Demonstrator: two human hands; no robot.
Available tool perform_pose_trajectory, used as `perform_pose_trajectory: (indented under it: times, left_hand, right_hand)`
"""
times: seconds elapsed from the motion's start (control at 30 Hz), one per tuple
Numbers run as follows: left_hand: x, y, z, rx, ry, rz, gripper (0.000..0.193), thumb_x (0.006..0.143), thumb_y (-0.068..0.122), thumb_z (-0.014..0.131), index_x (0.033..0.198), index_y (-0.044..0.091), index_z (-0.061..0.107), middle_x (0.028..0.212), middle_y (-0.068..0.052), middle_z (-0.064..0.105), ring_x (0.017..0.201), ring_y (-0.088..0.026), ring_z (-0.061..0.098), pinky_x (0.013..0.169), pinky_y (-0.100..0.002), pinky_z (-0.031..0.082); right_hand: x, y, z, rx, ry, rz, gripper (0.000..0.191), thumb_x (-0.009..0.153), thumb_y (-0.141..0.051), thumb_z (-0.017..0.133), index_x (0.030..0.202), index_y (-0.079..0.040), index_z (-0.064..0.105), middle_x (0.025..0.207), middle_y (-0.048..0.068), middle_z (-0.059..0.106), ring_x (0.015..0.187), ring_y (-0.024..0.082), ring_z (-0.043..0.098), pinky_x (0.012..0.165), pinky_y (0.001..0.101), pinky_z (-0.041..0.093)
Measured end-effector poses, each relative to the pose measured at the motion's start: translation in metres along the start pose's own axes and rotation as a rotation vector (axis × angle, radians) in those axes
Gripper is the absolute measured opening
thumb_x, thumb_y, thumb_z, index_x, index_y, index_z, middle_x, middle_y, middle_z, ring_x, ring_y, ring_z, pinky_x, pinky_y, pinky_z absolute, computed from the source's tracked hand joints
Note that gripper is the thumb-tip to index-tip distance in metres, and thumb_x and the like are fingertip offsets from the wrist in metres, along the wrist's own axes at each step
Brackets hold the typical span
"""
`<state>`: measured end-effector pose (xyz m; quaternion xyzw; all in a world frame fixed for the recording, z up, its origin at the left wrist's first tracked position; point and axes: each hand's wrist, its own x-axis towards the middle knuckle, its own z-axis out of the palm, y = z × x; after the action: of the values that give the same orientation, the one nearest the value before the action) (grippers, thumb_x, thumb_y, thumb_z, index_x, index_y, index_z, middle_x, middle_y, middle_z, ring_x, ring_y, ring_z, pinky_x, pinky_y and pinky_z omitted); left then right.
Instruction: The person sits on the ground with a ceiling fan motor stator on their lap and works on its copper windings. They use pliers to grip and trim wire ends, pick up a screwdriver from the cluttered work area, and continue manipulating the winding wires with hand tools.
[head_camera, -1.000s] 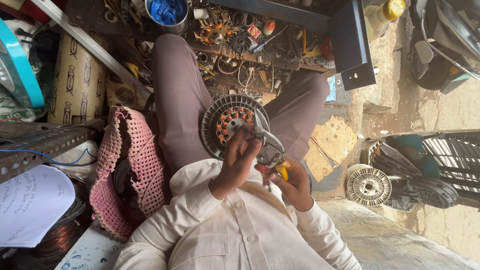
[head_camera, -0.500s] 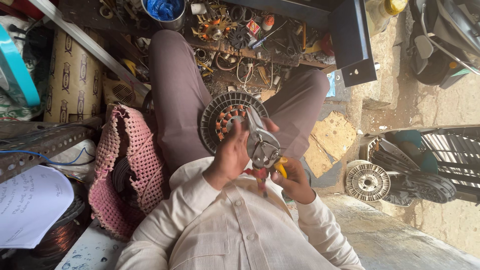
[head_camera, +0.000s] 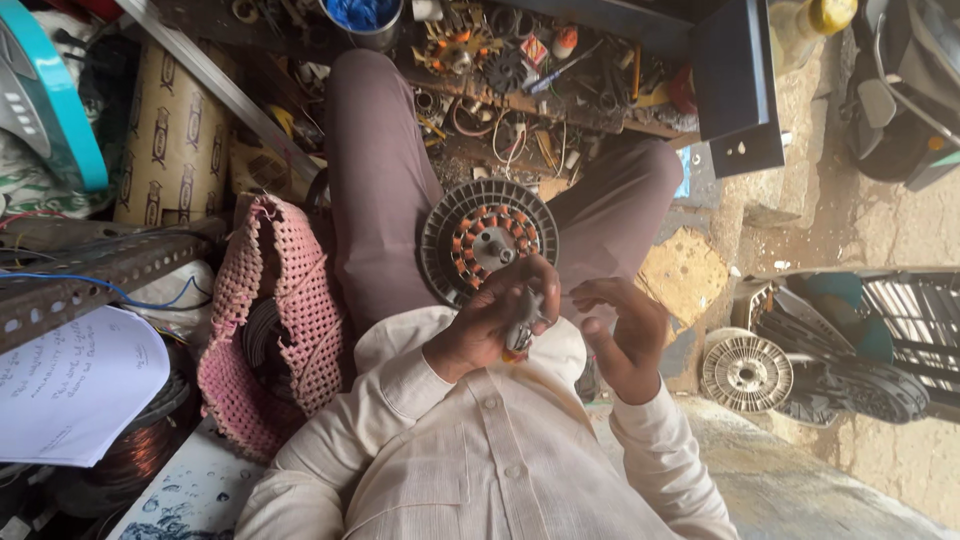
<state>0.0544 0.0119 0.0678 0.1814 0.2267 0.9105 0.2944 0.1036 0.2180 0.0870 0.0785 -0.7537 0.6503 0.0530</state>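
A round fan motor (head_camera: 488, 240) with copper windings and a ribbed dark rim rests on my lap between my thighs. My left hand (head_camera: 480, 325) is just below it, near my chest, closed around a small silver tool (head_camera: 521, 328) with an orange end. My right hand (head_camera: 622, 335) hovers beside it to the right, fingers curled and apart, with nothing visible in it. The two hands do not touch.
A pink crocheted bag (head_camera: 290, 320) lies at my left, with a copper wire coil (head_camera: 140, 450) and a written paper sheet (head_camera: 70, 380) beyond it. A plank of small tools and parts (head_camera: 520, 70) lies past my knees. A ribbed metal disc (head_camera: 745, 372) sits right, a black metal box (head_camera: 735, 80) above it.
My left hand has come down off the motor toward my chest with the silver tool. My right hand has opened and risen; the yellow-handled thing seen by it earlier no longer shows.
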Motion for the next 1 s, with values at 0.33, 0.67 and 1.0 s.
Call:
perform_pose_trajectory:
  times: [0.33,0.67,1.0]
  left_hand:
    - [-0.02,-0.007,0.007,0.367,0.056,-0.002,0.043,0.105,0.044,0.067,0.124,0.009,0.05,0.094,0.003,0.056,0.082,-0.005,0.054,0.072,-0.023,0.046]
    - [-0.01,0.024,0.018,1.069,-0.052,0.141,0.047,0.096,0.055,0.069,0.104,0.01,0.058,0.086,0.001,0.057,0.087,-0.017,0.052,0.085,-0.035,0.043]
    - [-0.005,0.03,0.02,1.229,-0.139,0.187,0.044,0.092,0.052,0.07,0.097,0.009,0.06,0.081,0.001,0.056,0.077,-0.019,0.059,0.079,-0.038,0.041]
  right_hand:
    - [0.015,-0.07,0.024,-0.417,-0.079,-0.34,0.021,0.082,-0.008,0.077,0.098,0.001,0.066,0.095,0.014,0.068,0.082,0.027,0.07,0.073,0.0337,0.055]
    - [-0.004,-0.041,-0.003,0.098,-0.357,0.021,0.013,0.089,-0.01,0.061,0.094,0.002,0.062,0.092,0.012,0.065,0.084,0.023,0.066,0.077,0.0334,0.051]
    - [-0.037,0.006,-0.019,0.549,-0.454,0.454,0.019,0.104,-0.012,0.07,0.106,0.007,0.068,0.097,0.013,0.063,0.091,0.02,0.058,0.081,0.0353,0.045]
